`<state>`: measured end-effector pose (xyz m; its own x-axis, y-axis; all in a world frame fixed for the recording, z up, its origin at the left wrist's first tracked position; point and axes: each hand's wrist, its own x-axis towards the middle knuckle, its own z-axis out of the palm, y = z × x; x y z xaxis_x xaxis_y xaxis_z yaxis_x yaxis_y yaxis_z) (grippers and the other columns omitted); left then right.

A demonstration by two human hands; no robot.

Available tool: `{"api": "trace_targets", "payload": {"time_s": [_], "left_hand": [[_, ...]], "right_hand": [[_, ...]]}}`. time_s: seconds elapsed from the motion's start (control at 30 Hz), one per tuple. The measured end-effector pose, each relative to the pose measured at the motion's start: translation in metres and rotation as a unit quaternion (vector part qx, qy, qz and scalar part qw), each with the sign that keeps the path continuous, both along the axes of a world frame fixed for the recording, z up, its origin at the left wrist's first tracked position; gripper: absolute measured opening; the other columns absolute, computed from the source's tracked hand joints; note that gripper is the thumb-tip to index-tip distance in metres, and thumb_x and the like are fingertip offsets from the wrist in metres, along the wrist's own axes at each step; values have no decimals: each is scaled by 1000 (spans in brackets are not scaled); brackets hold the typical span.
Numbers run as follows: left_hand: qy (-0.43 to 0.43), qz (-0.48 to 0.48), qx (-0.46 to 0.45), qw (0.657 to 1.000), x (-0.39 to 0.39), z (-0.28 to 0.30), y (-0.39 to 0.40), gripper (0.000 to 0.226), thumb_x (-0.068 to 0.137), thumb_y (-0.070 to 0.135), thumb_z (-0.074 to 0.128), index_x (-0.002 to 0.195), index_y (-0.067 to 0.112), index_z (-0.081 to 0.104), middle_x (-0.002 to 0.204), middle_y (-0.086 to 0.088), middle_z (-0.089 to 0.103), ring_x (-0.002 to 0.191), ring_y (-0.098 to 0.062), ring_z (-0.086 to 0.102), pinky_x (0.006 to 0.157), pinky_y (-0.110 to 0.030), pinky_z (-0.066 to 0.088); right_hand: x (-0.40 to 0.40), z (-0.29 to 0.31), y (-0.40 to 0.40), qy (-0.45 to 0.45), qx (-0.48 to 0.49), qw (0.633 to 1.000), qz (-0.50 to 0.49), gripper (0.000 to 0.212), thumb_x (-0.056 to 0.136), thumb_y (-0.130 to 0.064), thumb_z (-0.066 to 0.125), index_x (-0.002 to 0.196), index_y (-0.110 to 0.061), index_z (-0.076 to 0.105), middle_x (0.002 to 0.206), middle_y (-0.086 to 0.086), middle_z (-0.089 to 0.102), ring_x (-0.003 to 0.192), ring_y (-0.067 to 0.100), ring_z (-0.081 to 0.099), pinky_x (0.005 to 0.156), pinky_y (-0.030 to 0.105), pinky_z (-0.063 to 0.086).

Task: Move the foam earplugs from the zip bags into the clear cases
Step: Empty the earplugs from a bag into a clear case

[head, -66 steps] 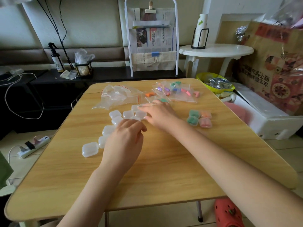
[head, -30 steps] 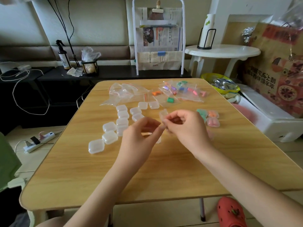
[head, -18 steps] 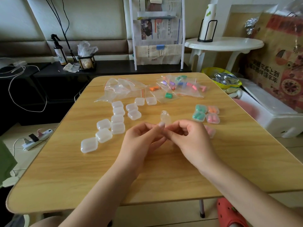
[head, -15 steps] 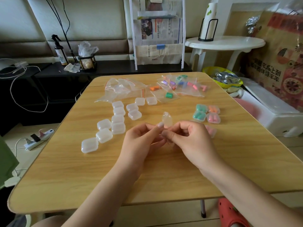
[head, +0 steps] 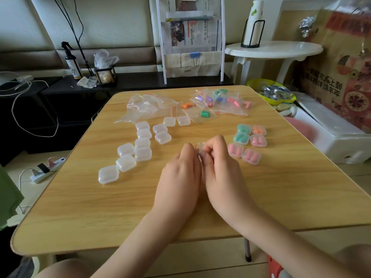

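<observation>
While your two hands met over the middle of the bench (head: 100, 207), your left hand (head: 178, 177) and right hand (head: 222, 173) sat knuckle to knuckle, backs up toward the camera. Between them you pinched a small clear item (head: 200, 147), with a trace of red along its edge; your right fingers (head: 215, 142) were curled over its top and your left fingers (head: 187, 150) pressed in from the other side. Whether it was a zip bag or a case, I could not tell, and no earplug showed inside it.

Off to your left, the empty clear cases (head: 143, 143) lay shut in a loose trail across the wood, the nearest one (head: 108, 174) sitting apart at the near end. To your right, the filled cases (head: 250, 144) sat clustered just beside your right hand: two with green earplugs, one orange, three pink.

Farther back, the empty zip bags (head: 149, 108) were heaped on the left. Next to them, the full zip bags (head: 222, 102) held purple, green, blue and pink earplugs, with an orange pair (head: 187, 106) and a green pair (head: 205, 113) in bags closer to you.

Beyond the bench stood a white newspaper rack (head: 190, 41) and a round white side table (head: 275, 50).
</observation>
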<state>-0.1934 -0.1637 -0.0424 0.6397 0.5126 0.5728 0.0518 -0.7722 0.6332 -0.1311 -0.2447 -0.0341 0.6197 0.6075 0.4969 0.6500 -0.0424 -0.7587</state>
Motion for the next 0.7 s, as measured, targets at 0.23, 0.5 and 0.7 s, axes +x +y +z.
{"api": "trace_targets", "payload": {"time_s": [0.23,0.5,0.7], "left_hand": [[94,78,155,980,1,1,1,17,83,23,32,73,14,42,56,1,43,45,-20,38,43,-20,10],[150,160,230,948,2,1,1,10,72,10,44,61,10,43,42,-3,42,30,-22,41,38,-18,9],[118,133,182,967,-2,2,5,15,75,7,51,66,12,39,44,-2,38,32,-23,27,42,-13,-1]], "right_hand": [[-5,3,-3,-139,-90,986,-11,25,96,-17,43,98,-30,22,82,6,61,66,24,56,53,34,43],[-1,-4,0,-301,-117,941,-102,49,69,9,69,100,-9,37,67,11,58,48,29,54,33,31,40],[3,1,-4,-336,-114,927,-124,28,78,-7,54,101,-17,42,73,4,57,60,25,55,39,25,26]]}}
